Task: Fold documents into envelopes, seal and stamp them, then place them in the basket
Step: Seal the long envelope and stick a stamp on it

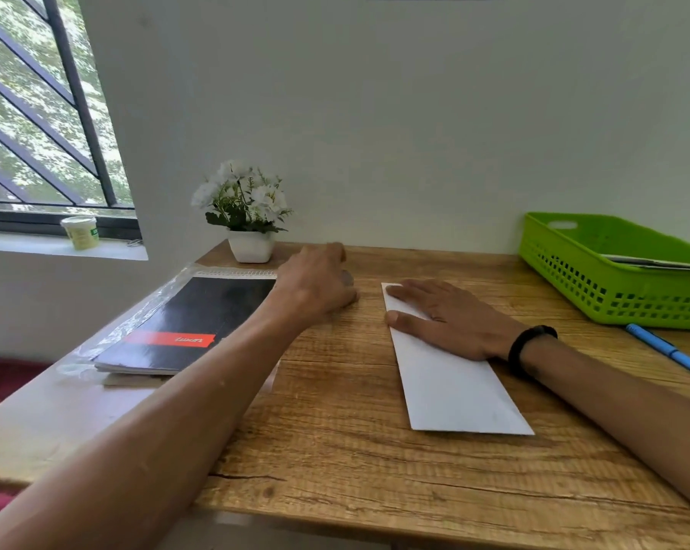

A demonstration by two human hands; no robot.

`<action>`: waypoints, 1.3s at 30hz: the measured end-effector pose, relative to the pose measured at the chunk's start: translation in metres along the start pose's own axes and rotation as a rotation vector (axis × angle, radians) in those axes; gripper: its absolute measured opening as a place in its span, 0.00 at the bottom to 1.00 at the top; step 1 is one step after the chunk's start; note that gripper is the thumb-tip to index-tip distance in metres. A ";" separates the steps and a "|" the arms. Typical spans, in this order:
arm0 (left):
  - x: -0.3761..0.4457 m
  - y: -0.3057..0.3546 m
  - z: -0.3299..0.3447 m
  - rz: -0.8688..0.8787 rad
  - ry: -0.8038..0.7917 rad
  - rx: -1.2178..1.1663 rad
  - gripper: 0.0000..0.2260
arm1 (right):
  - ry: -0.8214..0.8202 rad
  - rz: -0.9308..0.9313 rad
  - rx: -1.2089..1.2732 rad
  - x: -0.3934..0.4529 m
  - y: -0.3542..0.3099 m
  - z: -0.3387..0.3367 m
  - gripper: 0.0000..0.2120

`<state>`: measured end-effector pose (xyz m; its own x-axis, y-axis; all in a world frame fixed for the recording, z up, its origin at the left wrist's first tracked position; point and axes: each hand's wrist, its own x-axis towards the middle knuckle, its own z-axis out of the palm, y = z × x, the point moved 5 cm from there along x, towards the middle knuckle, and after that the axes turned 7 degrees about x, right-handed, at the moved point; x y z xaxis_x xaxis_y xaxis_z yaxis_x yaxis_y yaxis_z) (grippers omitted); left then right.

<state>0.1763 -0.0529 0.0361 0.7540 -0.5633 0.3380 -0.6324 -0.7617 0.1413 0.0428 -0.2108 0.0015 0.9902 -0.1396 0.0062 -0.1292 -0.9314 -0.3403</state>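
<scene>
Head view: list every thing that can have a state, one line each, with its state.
White envelope: flat on the table, pinned by the right hand.
Right hand: fingers straight, pressing the envelope's far end.
Left hand: curled, reaching beside the notebook; any hold is hidden.
Black notebook: closed, lying flat.
Green basket: upright, already holding papers.
Blue pen: lying on the table beside the basket.
Flower pot: upright.
</scene>
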 end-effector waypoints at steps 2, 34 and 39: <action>-0.002 0.009 -0.004 0.095 0.089 -0.090 0.29 | 0.167 -0.037 0.156 -0.002 0.001 -0.009 0.31; -0.018 0.059 -0.009 0.433 0.244 -0.527 0.23 | 0.715 -0.389 0.235 -0.038 -0.005 -0.049 0.20; -0.015 0.055 -0.008 0.406 0.266 -0.445 0.24 | 0.771 -0.437 0.208 -0.041 -0.009 -0.050 0.06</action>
<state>0.1282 -0.0837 0.0464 0.4060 -0.6366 0.6557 -0.9137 -0.2676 0.3060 0.0011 -0.2135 0.0518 0.6286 -0.0442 0.7765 0.3359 -0.8850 -0.3223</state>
